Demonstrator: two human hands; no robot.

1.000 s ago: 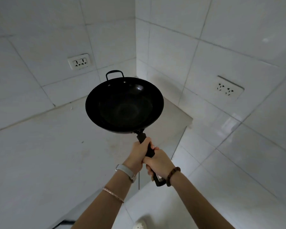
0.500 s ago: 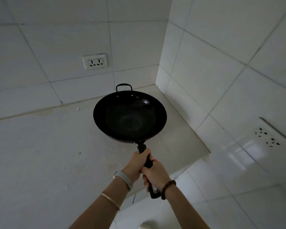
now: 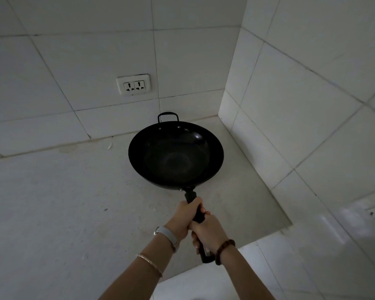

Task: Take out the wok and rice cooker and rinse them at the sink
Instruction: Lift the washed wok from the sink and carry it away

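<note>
Gripping the wok [image 3: 175, 156] by its long handle [image 3: 191, 197], I've got left hand [image 3: 183, 217] and right hand [image 3: 210, 232] both curled tight round it, above the counter [image 3: 74, 202]. It looks rigid, heavy and front-loaded, so I'd grip close to the bowl.

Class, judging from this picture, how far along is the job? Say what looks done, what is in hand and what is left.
Done: the wok is out. In hand: the left hand and right hand both grip its long handle, holding it over the counter. Left: no sink or rice cooker shows here, so rinsing the wok and both steps for the other pot seem to remain.
</note>
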